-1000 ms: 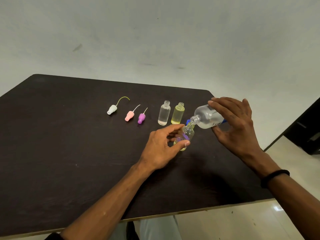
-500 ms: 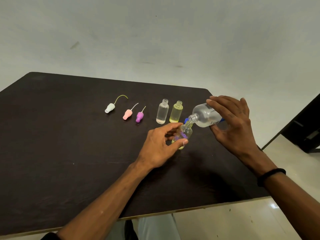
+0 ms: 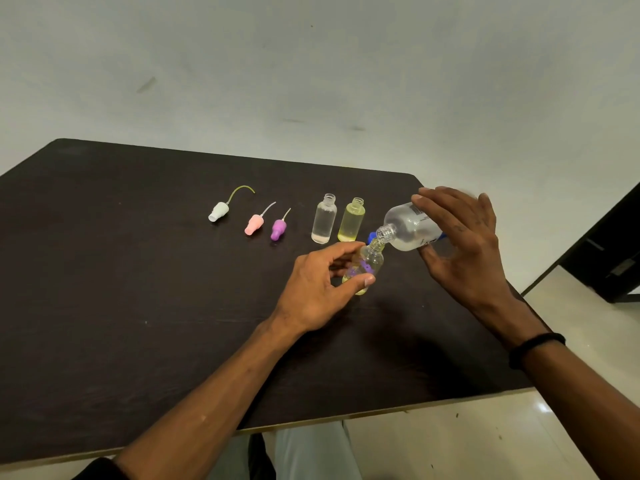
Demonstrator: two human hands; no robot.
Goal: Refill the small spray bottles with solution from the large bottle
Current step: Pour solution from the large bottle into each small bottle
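We read this as a plain indoor room used as a makeshift bench, not a fitted lab. A dark wood-grain table stands against a bare, scuffed pale wall. Glossy light floor tiles show at right, beside 1 dark piece of furniture.

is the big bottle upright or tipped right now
Tipped. The large bottle lies nearly sideways in the right hand, its open neck angled down onto the mouth of the small bottle steadied by the left hand.
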